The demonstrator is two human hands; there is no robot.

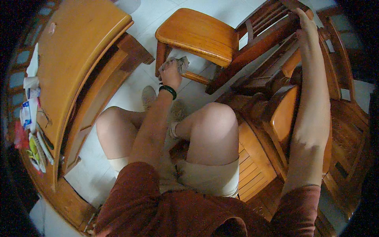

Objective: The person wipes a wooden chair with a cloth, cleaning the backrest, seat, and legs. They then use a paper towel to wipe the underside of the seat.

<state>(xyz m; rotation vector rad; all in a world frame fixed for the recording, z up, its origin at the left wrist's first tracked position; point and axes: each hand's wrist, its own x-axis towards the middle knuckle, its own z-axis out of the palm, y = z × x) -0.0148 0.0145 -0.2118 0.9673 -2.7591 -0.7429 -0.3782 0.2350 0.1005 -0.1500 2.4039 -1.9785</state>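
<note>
A crumpled grey cloth [183, 64] is bunched in my left hand [171, 72], which wears a dark bangle at the wrist. That hand is beside the front leg [161, 57] of a wooden chair [195, 32], just below the seat's edge. Whether the cloth touches the leg cannot be made out. At the upper right, my right hand [305, 22] grips the top end of the same chair's slatted back [263, 19]. Part of that hand's fingers is hidden behind the rail.
A wooden table [86, 35] stands at my left, with tissues, packets and a pen-like object along its far side. Another wooden chair or bench with a slatted seat [254, 166] is under and beside me. More wooden furniture [346, 133] stands at right, on a pale tiled floor [142, 26].
</note>
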